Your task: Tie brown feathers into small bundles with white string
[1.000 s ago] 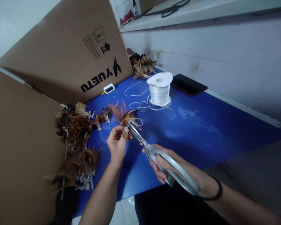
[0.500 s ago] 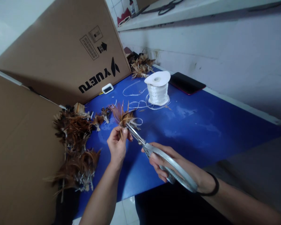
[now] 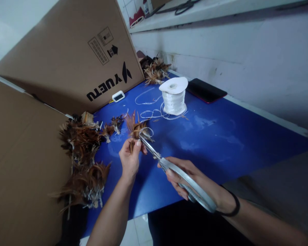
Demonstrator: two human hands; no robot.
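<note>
feather bundle (image 3: 134, 124) tipped more upright, left hand (image 3: 129, 159) thumb raised

The left hand (image 3: 129, 159) pinched a small feather bundle (image 3: 135, 128) above the blue table (image 3: 220, 136), while the right hand (image 3: 192, 181) gripped the handles of large metal scissors (image 3: 169, 167) whose blades met the bundle at its base, where a loop of white thread (image 3: 147, 131) showed. A heap of brown feather bundles (image 3: 82, 157) lay at the table's left edge against a cardboard box (image 3: 74, 58), with another clump of feathers (image 3: 154, 70) at the far end. A white spool of thread (image 3: 174, 95) stood just beside a dark phone (image 3: 206, 91), loose strands (image 3: 149, 107) curling near it, and a small white device (image 3: 118, 96) lay by the box.
</note>
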